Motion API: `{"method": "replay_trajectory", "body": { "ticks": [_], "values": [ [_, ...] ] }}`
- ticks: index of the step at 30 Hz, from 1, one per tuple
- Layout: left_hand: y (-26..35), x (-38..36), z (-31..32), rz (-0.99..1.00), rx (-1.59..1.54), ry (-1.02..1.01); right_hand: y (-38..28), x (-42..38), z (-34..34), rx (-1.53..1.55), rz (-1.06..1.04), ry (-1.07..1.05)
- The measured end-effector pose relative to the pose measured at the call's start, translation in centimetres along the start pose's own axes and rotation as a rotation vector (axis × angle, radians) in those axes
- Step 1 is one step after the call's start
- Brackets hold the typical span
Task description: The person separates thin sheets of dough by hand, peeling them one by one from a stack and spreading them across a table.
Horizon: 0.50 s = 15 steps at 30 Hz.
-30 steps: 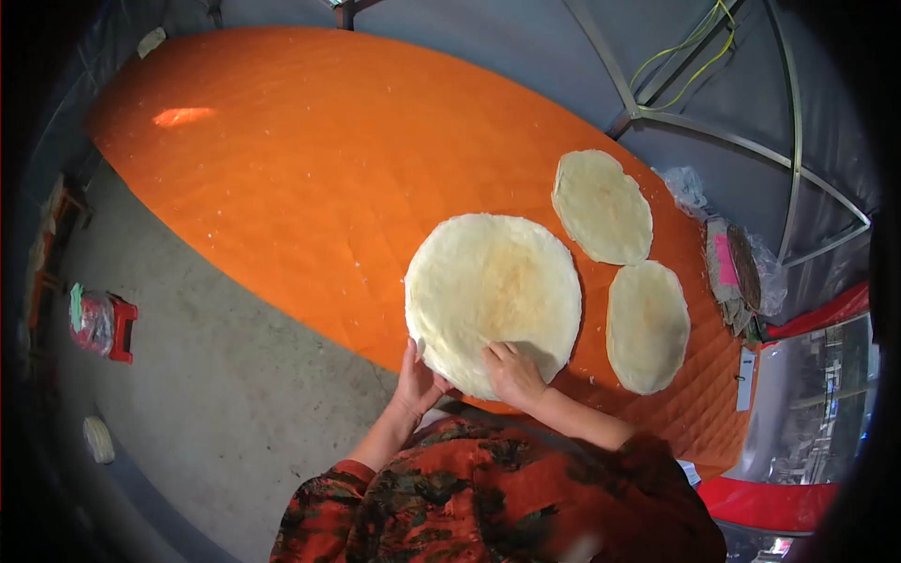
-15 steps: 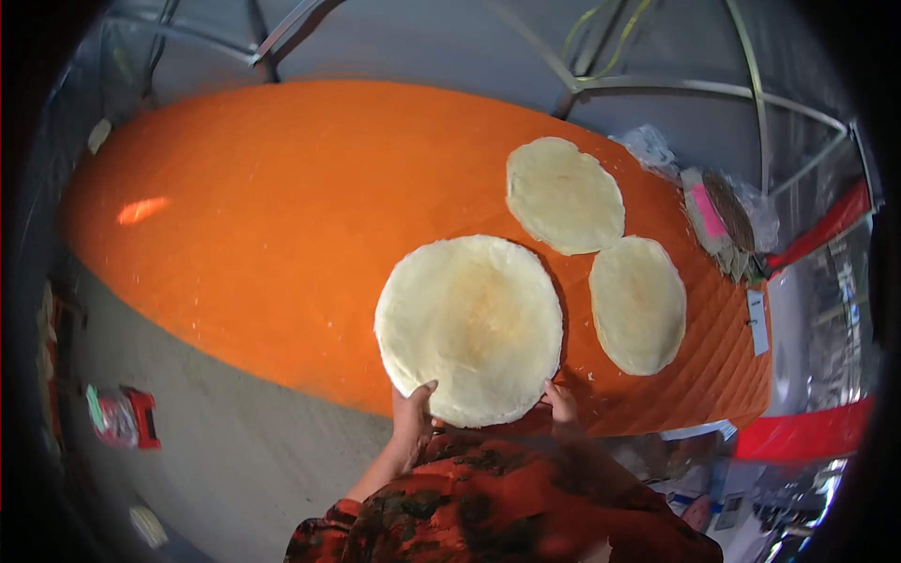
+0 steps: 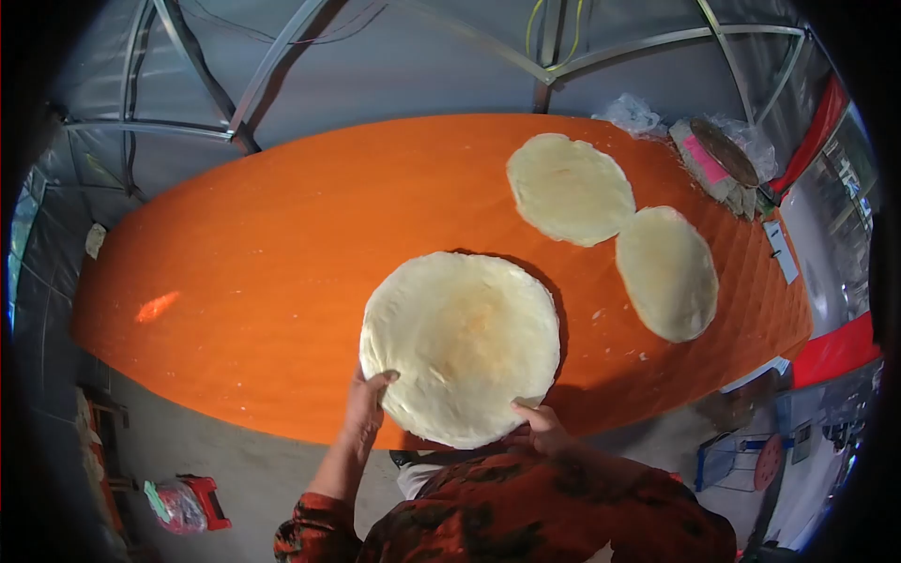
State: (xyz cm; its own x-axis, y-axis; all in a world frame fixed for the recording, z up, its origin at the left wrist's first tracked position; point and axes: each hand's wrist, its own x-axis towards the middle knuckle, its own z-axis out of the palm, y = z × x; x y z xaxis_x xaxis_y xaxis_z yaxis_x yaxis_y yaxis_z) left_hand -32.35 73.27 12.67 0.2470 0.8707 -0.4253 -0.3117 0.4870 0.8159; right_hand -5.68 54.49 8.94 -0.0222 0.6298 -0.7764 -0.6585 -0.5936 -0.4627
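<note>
A large round flatbread (image 3: 460, 347), pale with a lightly browned middle, is held over the near edge of the orange-covered table (image 3: 282, 272). My left hand (image 3: 364, 405) grips its lower left rim, thumb on top and fingers underneath, out of sight. At the lower right rim, my right hand (image 3: 542, 430) pinches the bread the same way, its thumb lying on the upper face. Two thinner flatbreads lie flat on the cloth to the right: one farther back (image 3: 571, 188), the other nearer (image 3: 666, 272). Their edges meet or nearly meet.
At the table's far right corner are a glove (image 3: 699, 155), a round brown disc (image 3: 725, 152) and clear plastic bags (image 3: 631, 114). A metal frame (image 3: 282, 56) runs along the back wall. On the floor at left stands a red stool (image 3: 208, 502) with a bagged bundle.
The view has shifted. The held flatbread sits farther left of the two lying ones. My right thumb now rests farther onto its upper face, and both hands keep hold.
</note>
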Motion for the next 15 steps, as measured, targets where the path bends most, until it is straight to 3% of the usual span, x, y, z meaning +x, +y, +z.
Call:
{"method": "replay_trajectory", "body": {
  "ticks": [6,9,13,15],
  "values": [
    [8.7,5.1,-17.1,-0.004,0.133,-0.127,8.2,4.9,15.3,0.057,-0.083,-0.077],
    [14.3,6.9,-26.2,-0.061,0.083,-0.102,12.1,8.8,23.2,0.039,0.124,-0.237],
    [16.2,7.6,-38.1,-0.203,-0.184,-0.066,14.0,10.7,31.9,-0.418,0.139,-0.255],
    [14.5,7.2,-42.7,-0.129,-0.215,-0.02,13.1,9.2,34.7,-0.786,0.171,-0.234]
  ]
}}
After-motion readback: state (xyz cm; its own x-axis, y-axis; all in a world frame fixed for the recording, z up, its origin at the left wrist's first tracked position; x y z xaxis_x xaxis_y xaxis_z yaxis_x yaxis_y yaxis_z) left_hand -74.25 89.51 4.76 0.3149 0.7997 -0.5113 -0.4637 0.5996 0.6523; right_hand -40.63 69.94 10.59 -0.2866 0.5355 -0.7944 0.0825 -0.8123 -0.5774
